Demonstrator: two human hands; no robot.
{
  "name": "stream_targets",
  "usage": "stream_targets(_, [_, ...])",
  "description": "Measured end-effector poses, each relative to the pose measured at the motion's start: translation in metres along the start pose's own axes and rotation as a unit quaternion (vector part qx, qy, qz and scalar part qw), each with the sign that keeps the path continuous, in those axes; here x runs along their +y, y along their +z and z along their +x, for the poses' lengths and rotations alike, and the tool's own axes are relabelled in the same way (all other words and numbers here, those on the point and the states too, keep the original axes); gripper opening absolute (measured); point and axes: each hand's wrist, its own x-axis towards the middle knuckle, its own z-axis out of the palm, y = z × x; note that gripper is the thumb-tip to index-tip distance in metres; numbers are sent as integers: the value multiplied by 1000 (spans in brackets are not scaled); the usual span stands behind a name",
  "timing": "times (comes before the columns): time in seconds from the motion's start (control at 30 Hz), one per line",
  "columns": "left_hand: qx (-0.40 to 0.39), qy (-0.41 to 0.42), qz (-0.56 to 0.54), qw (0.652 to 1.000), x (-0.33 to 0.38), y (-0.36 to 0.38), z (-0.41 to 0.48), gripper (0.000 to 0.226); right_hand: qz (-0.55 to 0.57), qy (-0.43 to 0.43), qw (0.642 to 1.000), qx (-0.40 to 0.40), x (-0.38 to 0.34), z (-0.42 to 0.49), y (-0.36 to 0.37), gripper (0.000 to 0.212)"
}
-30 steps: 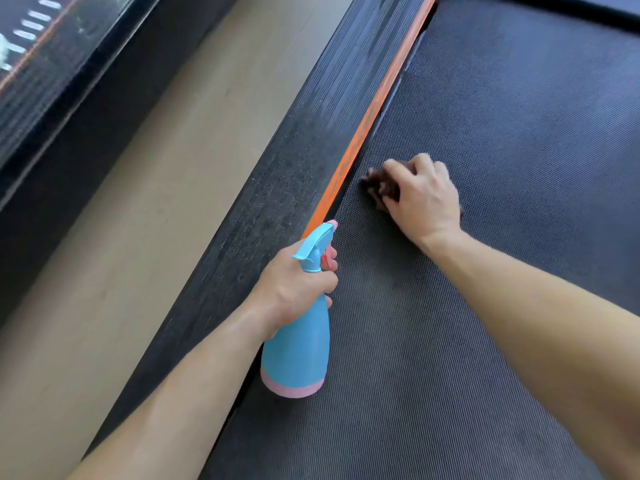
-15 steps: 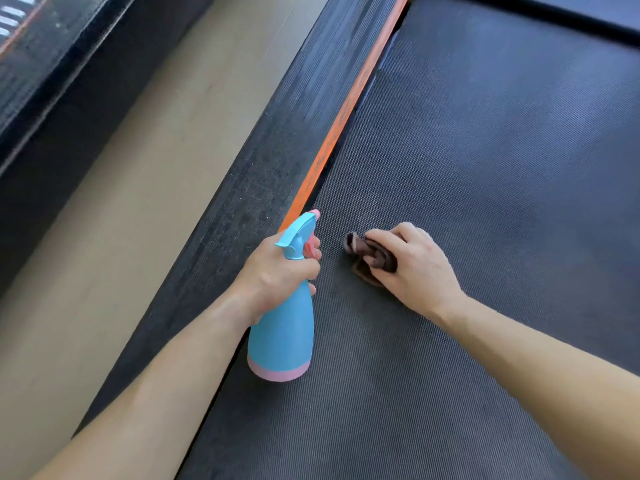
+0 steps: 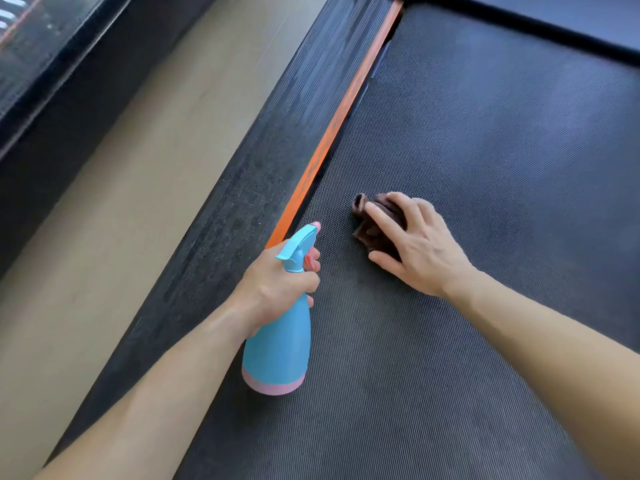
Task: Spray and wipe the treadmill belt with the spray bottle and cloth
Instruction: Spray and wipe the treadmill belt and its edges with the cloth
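Note:
The dark textured treadmill belt [image 3: 485,150] fills the right side of the view. My right hand [image 3: 419,244] lies over a bunched brown cloth [image 3: 372,230], holding it between thumb and fingers and pressing it onto the belt near the left edge. My left hand [image 3: 277,282] grips the neck of a blue spray bottle [image 3: 277,348] with a pink base. The bottle hangs upright over the belt's left edge, with its nozzle pointing up the belt just left of the cloth.
An orange strip [image 3: 339,123] and a ribbed black side rail [image 3: 263,157] run along the belt's left side. Beyond them lie beige floor [image 3: 121,174] and a dark ledge [image 3: 52,109] at the far left. A black frame bar [image 3: 554,29] crosses the belt's far end.
My right hand slid the cloth down the belt toward me, from beside the orange strip to a spot level with the bottle's nozzle. My left hand kept hold of the bottle.

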Motion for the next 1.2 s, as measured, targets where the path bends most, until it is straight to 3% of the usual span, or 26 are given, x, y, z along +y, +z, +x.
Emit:
stream_targets(0.13, [-3, -2, 5, 1000, 1, 3, -4, 27, -19, 2, 1000, 12, 12, 29, 7, 69])
stream_targets(0.33, [7, -1, 19, 1000, -3, 2, -2, 26, -49, 123, 990, 45, 0, 58, 18, 67])
stream_targets(0.5, [9, 6, 21, 1000, 2, -4, -5, 42, 3, 176, 983, 54, -19, 50, 15, 52])
stream_targets(0.57, [8, 13, 11, 1000, 5, -5, -7, 43, 45, 158, 984, 71, -34, 25, 18, 49])
stream_targets(0.73, [14, 22, -23, 999, 7, -6, -7, 45, 50, -9, 995, 88, -57, -30, 34, 42])
stream_targets(0.8, [16, 28, -31, 999, 7, -5, -6, 50, 19, -6, 993, 114, -53, -10, 36, 38])
stream_targets(0.93, [19, 27, -15, 999, 1, -2, -4, 49, -16, 139, 981, 137, -38, 53, 33, 40])
stream_targets(1.0, [18, 27, -6, 999, 0, -1, -4, 46, -11, 166, 977, 131, -37, 59, 34, 43])
stream_targets(1.2, [27, 26, 8, 999, 8, 11, -5, 37, 56, 30, 995, 81, -44, -46, 31, 44])
